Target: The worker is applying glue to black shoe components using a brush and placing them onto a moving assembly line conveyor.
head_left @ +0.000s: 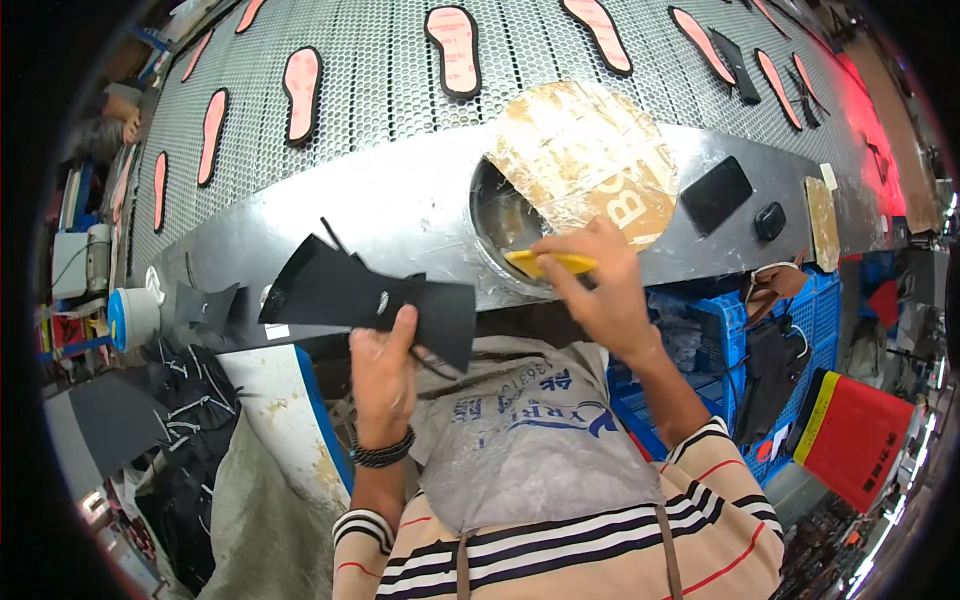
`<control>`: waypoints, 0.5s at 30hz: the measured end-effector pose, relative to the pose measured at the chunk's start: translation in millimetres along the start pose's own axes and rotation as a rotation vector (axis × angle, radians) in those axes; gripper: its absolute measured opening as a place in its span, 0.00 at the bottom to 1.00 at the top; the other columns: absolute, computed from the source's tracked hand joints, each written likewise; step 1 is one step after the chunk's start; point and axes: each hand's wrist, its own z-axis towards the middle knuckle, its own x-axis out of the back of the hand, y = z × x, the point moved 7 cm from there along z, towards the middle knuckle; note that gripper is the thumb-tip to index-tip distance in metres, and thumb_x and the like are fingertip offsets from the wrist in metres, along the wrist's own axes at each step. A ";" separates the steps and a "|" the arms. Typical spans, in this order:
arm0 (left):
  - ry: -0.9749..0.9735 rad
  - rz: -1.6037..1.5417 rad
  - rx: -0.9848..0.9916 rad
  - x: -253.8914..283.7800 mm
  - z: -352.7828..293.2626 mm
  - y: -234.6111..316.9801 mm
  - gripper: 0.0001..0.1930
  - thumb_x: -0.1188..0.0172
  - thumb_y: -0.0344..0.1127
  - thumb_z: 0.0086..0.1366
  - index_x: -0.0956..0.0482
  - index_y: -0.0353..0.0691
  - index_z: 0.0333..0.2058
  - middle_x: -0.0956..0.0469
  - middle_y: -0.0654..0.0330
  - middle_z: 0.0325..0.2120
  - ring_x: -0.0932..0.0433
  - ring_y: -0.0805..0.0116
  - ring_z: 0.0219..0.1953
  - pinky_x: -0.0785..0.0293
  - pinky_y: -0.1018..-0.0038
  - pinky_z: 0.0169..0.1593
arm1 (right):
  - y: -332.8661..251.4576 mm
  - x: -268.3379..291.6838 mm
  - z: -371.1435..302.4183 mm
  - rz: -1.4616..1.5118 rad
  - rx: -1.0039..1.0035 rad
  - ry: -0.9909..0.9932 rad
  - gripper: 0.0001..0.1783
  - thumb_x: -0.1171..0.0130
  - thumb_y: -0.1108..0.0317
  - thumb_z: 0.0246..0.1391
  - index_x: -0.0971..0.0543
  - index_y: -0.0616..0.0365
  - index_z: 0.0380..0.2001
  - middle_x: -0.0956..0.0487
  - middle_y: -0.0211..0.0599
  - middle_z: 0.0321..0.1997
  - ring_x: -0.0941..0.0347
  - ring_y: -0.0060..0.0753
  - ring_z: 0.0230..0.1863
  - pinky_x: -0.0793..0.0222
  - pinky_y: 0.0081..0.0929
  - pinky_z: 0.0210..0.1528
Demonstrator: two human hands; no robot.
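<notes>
My left hand [385, 378] is closed on a black shoe upper [425, 312], thumb on top, held out over the bench's front edge. It fans out to the left, and a thin black strap sticks up from it. My right hand [605, 290] grips a yellow brush [555, 262] at the rim of a round metal pot [480, 215]. The brush's bristles are not visible. A round cardboard lid [575, 150], smeared with dried glue, partly covers the pot and leaves its left side uncovered.
Behind the metal bench [380, 190], a mesh conveyor [380, 60] carries several pink insoles [455, 50] edged in black. A phone [717, 195] and a small black case [770, 221] lie right of the pot. Blue crates [720, 330] stand at the right; black pieces [195, 410] pile up at the left.
</notes>
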 end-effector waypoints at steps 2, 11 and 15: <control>0.023 -0.037 -0.078 -15.5 5.6 1.5 0.16 0.38 0.31 0.70 0.28 0.32 0.51 0.20 0.62 0.38 0.21 0.77 0.31 0.27 0.80 0.27 | 21.4 6.5 -3.1 0.311 -0.352 -0.028 0.08 0.35 0.72 0.53 0.15 0.57 0.38 0.19 0.35 0.31 0.28 0.34 0.37 0.34 0.30 0.43; 0.100 -0.131 -0.191 -38.1 4.1 12.8 0.14 0.38 0.34 0.70 0.28 0.36 0.50 0.21 0.63 0.35 0.23 0.76 0.30 0.25 0.79 0.31 | -22.0 10.8 5.2 0.253 0.000 -0.006 0.09 0.31 0.71 0.51 0.14 0.57 0.37 0.17 0.33 0.33 0.30 0.35 0.35 0.34 0.30 0.41; 0.135 -0.089 -0.206 -34.3 8.1 12.0 0.11 0.38 0.33 0.70 0.27 0.37 0.46 0.22 0.63 0.34 0.24 0.74 0.31 0.26 0.77 0.32 | -37.3 10.6 -15.2 0.216 0.041 -0.085 0.10 0.29 0.70 0.48 0.14 0.55 0.36 0.18 0.30 0.31 0.32 0.36 0.32 0.35 0.31 0.38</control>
